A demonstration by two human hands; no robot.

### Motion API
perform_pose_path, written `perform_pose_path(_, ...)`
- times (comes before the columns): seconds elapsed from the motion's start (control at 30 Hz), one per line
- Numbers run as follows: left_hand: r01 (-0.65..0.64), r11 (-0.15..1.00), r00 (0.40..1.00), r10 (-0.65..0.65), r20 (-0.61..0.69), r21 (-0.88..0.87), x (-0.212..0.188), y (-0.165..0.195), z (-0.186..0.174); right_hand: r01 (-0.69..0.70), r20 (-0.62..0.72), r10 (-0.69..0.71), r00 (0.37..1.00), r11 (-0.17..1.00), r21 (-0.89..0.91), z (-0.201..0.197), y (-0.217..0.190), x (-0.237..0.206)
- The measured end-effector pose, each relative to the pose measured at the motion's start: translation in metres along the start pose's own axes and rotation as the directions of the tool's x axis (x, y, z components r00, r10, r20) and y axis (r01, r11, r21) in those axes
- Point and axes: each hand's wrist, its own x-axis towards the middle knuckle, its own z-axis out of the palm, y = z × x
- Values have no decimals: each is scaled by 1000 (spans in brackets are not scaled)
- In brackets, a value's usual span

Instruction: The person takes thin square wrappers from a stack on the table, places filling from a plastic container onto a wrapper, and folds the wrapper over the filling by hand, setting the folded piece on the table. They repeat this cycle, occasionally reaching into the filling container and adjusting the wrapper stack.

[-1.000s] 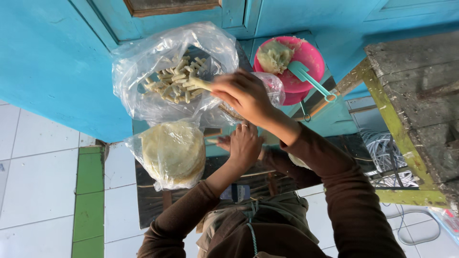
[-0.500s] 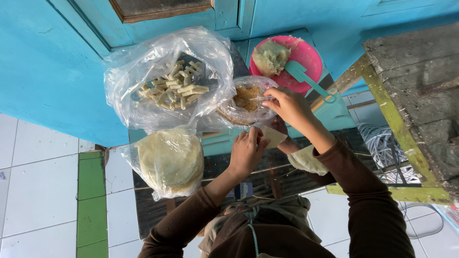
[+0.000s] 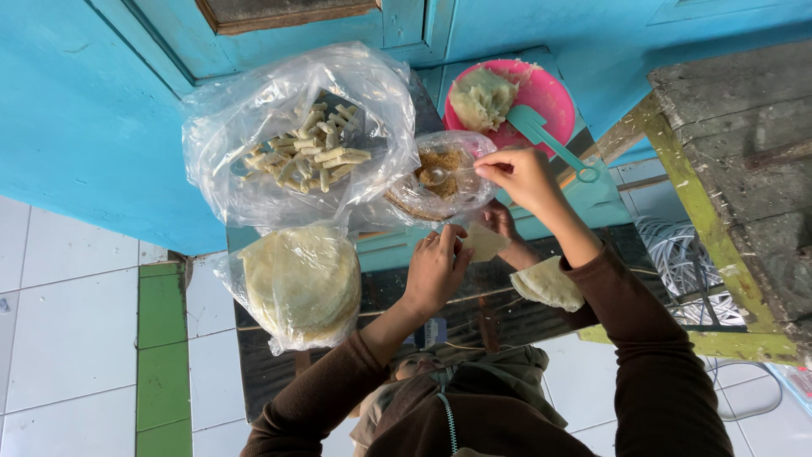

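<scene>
My right hand (image 3: 520,178) pinches a small metal spoon (image 3: 440,175), and the spoon's bowl lies in the brown crumbly filling inside a plastic-lined bowl (image 3: 440,173). My left hand (image 3: 436,271) rests just below that bowl. Its fingertips hold a thin pale wrapper (image 3: 484,244) flat on the glass tabletop (image 3: 271,377). A second wrapper, folded (image 3: 548,283), lies beside my right forearm.
A clear bag of pale stick pieces (image 3: 304,152) sits at the far left. Below it is a bagged stack of round wrappers (image 3: 300,279). A pink bowl (image 3: 554,97) with dough and a teal spatula (image 3: 550,140) stands behind. A worn wooden bench (image 3: 736,169) is on the right.
My right hand left the bag of stick pieces, swung right to the filling bowl and now grips the spoon. My left hand stayed on the wrapper.
</scene>
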Motion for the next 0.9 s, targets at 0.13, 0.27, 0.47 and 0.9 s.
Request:
perform_pose_path(0.13, 2, 1000, 1000, -2, 0, -7, 0, 2, -1, 16, -38, -11, 999, 993, 114, -9, 9, -8)
perform_pose_path(0.27, 16, 1000, 1000, -16, 8, 19, 0, 5, -2, -34, -70, 48, 996, 981, 190, -17, 22, -25)
perform_pose_path(0.47, -13, 998, 1000, 14, -7, 60, -1, 6, -4, -122, -83, 136, 987, 980, 157, -34, 50, -80)
perform_pose_path(0.9, 25, 983, 999, -20, -30, 180, 4, 11, 4, 66, -223, -68, 972, 998, -18, -13, 67, -148)
